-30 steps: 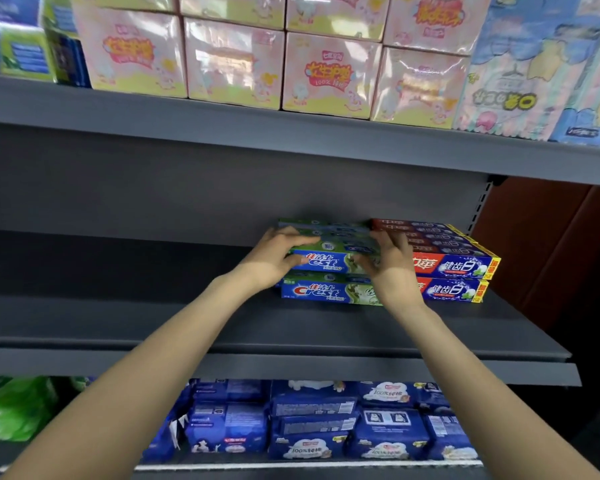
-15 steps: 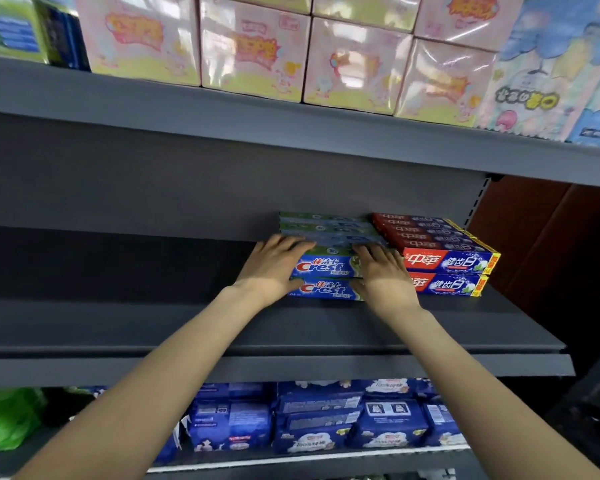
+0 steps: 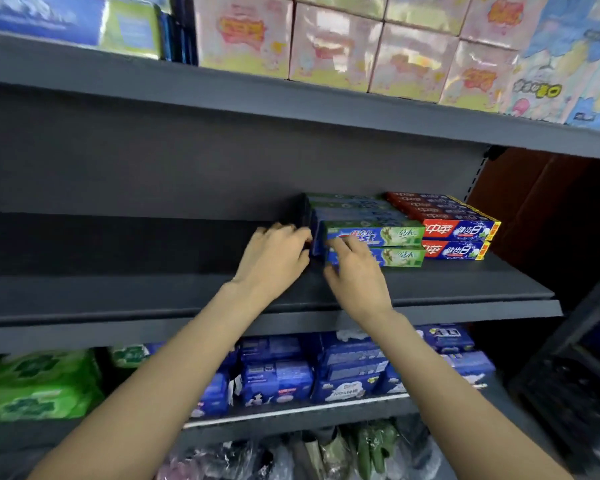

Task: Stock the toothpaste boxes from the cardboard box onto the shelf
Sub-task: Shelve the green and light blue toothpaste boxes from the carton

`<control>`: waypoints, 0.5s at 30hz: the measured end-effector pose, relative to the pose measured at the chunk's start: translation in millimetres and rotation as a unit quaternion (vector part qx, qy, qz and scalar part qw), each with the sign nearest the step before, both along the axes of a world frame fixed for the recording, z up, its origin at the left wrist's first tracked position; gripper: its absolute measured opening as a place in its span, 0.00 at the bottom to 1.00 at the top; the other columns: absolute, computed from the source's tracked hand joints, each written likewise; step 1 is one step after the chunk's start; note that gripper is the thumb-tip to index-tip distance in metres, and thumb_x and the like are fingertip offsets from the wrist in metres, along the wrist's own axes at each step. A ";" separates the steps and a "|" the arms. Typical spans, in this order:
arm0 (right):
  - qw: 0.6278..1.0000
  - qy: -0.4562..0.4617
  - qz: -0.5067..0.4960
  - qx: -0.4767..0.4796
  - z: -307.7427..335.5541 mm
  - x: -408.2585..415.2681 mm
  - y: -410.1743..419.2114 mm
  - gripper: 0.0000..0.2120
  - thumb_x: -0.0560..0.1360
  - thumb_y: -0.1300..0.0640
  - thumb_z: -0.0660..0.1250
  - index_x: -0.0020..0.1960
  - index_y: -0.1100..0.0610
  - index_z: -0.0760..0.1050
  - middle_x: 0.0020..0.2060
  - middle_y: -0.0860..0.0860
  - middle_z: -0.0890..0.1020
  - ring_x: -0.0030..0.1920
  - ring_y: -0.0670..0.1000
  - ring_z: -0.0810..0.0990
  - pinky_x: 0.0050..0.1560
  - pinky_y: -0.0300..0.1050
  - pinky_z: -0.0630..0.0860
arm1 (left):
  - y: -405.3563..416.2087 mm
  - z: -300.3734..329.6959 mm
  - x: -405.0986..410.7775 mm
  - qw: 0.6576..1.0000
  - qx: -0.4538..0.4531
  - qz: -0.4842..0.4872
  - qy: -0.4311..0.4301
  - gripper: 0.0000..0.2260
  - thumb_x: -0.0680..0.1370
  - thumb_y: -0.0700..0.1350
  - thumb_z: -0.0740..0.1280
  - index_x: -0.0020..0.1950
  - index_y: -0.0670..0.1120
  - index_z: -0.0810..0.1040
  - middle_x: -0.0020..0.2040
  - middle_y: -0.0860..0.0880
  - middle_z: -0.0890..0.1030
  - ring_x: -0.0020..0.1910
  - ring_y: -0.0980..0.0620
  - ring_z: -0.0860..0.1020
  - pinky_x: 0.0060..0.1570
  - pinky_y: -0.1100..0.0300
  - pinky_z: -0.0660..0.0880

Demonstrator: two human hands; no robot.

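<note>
On the grey shelf, the left hand lies at the left end of the green-and-blue toothpaste boxes, fingers curled against the end faces; whether it actually grips one cannot be told. Just beside it, the right hand rests on the front of the same stack, fingers fairly straight, touching the lower box. The stack is two high, in rows running back. Touching its right side are the red-and-blue toothpaste boxes, likewise stacked.
</note>
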State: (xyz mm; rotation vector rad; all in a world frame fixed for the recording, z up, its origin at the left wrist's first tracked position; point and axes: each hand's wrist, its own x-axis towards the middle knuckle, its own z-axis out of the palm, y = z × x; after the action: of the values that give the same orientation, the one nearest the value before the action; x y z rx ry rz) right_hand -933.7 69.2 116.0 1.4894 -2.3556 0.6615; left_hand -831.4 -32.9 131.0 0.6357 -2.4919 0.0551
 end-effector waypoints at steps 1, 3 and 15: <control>1.000 -0.015 0.012 -0.009 0.0 14.6 2.7 0.17 0.77 0.60 0.60 0.65 0.58 0.70 0.58 0.55 0.74 0.60 0.57 0.70 0.56 0.51 0.70 | 4.3 -3.1 15.7 1.000 0.000 -0.001 0.011 0.13 0.80 0.47 0.59 0.62 0.49 0.74 0.56 0.50 0.79 0.57 0.49 0.74 0.55 0.54 0.68; 0.997 -0.054 0.041 -0.023 -0.3 46.5 8.3 0.15 0.77 0.61 0.60 0.63 0.58 0.73 0.56 0.56 0.76 0.58 0.57 0.73 0.54 0.52 0.72 | 15.2 -10.9 50.8 0.999 0.017 0.007 0.043 0.11 0.79 0.47 0.60 0.59 0.48 0.76 0.52 0.50 0.81 0.53 0.48 0.76 0.53 0.54 0.69; 0.954 -0.156 0.242 0.089 -73.1 303.9 29.4 0.11 0.75 0.61 0.60 0.54 0.57 0.78 0.51 0.58 0.82 0.53 0.60 0.78 0.51 0.53 0.75 | 95.1 -86.9 332.1 0.945 0.201 0.252 0.051 0.08 0.77 0.46 0.63 0.54 0.48 0.78 0.47 0.48 0.84 0.49 0.43 0.79 0.42 0.55 0.71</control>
State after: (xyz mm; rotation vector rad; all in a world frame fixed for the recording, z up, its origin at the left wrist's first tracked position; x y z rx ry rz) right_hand -629.7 98.6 42.9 2.2260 -2.3249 0.8694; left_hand -499.3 62.2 44.1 1.3964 -2.1917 -0.2941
